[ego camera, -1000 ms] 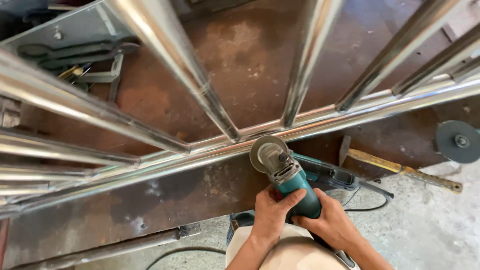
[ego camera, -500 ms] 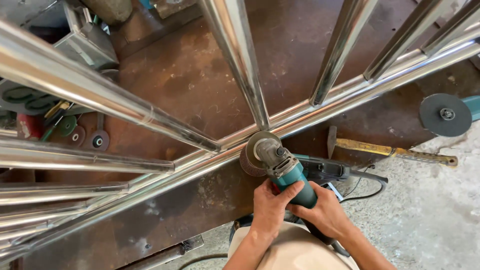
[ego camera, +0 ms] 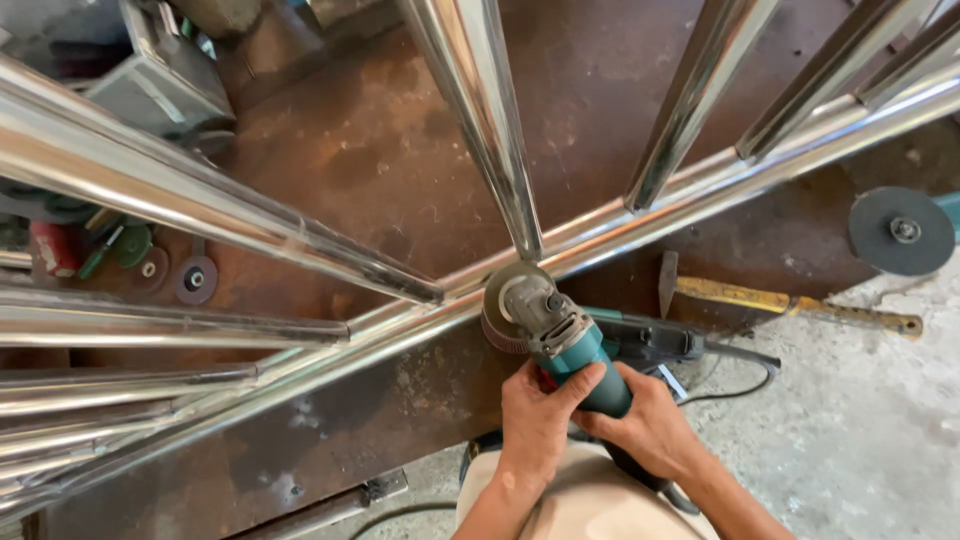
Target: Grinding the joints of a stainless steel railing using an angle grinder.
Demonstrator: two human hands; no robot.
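I am gripping the teal angle grinder (ego camera: 570, 345) with my left hand (ego camera: 535, 420) and right hand (ego camera: 650, 430), both closed around it. Its disc is pressing the steel rail (ego camera: 700, 195) just under an upright bar's joint, so I judge the polishing is underway and needs steady pressure next.

Teal angle grinder (ego camera: 560, 340), disc against steel rail joint (ego camera: 520, 258).

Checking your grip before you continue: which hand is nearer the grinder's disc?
Left. The left hand grips the teal angle grinder just behind its disc; the right hand holds farther back, toward the cord end.
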